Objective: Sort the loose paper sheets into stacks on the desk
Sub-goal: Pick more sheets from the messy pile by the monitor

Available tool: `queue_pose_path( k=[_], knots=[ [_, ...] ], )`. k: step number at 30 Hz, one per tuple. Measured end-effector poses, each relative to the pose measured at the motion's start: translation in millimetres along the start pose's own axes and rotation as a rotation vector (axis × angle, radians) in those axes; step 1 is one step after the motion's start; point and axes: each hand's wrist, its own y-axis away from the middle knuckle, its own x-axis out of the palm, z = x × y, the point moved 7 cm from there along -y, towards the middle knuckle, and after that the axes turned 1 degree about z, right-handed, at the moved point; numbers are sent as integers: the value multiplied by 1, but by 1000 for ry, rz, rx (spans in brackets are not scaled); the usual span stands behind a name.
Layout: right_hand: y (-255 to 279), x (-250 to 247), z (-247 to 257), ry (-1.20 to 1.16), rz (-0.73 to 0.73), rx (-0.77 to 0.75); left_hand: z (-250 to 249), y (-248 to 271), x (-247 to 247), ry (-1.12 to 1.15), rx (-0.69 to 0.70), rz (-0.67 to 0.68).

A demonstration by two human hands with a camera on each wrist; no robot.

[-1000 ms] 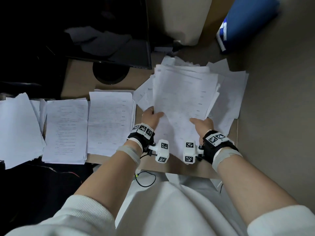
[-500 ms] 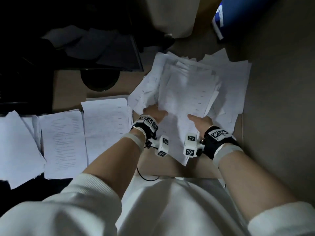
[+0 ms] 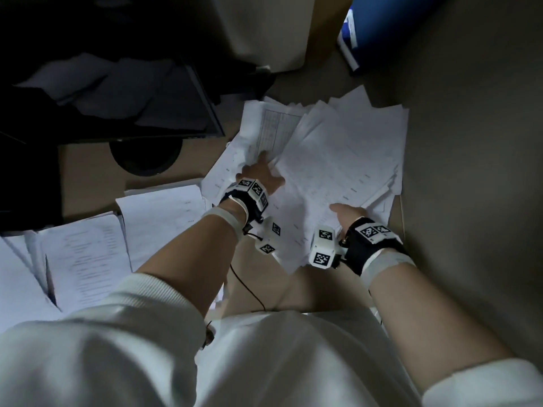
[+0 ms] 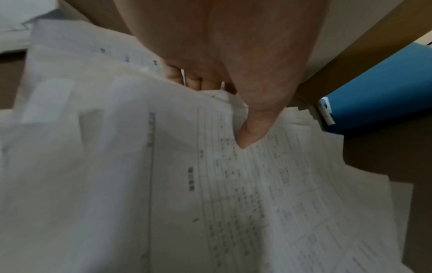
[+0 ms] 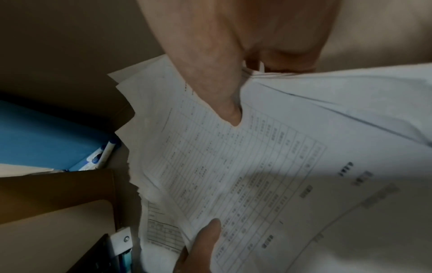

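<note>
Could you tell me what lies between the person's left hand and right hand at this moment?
In the head view, the bundle of printed sheets spans the gap between the left hand and the right hand; each hand grips an edge of it.

A loose pile of white printed sheets is lying fanned and crooked at the right side of the desk, some sheets showing tables. Three flatter stacks are lying side by side on the left, overlapping slightly.
</note>
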Motion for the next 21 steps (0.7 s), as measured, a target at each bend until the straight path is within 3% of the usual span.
queue_pose_path(
  k=[4, 8, 15, 18, 21],
  knots=[
    [0, 4, 7, -50, 50, -47, -7, 5, -4, -177, 59, -74],
    [-1, 3, 9, -85, 19, -98, 3, 10, 8, -110, 29, -34],
    [18, -12, 12, -207, -132, -116, 16, 32, 20, 482, -18, 89],
    [29, -18, 16, -201, -137, -193, 15, 50, 10, 749, -7, 10],
    [49, -19, 28, -244, -135, -350, 17, 76, -13, 913, 18, -167]
  ],
)
